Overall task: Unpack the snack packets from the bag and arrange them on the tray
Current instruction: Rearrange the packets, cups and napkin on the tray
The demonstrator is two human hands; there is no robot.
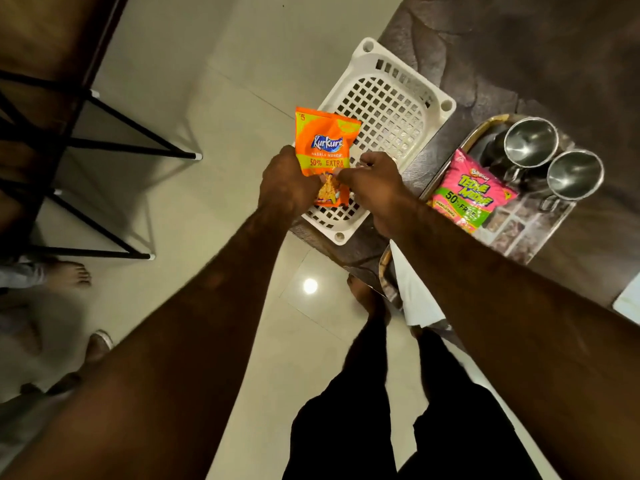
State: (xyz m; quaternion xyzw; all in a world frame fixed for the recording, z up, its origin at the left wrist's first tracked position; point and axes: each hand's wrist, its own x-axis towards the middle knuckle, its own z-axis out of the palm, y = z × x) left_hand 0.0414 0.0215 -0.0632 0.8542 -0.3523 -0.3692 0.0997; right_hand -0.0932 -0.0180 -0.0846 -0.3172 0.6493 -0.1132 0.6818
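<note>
The lower end of the orange Kurkure packet is hidden behind both hands, and the near-left corner of the white lattice tray disappears under them too. A white bag at lower centre-right is mostly covered by the right forearm, so its opening cannot be made out. The pink packet lies on a metal-rimmed serving tray at the right, touching two steel cups; that tray's far edge is lost in shadow.

Both arms reach forward from the bottom of the frame toward the centre. The left hand is closed around the orange packet's lower left edge, holding it upright above the white tray's near end. The right hand pinches the packet's lower right corner, fingers curled.
</note>
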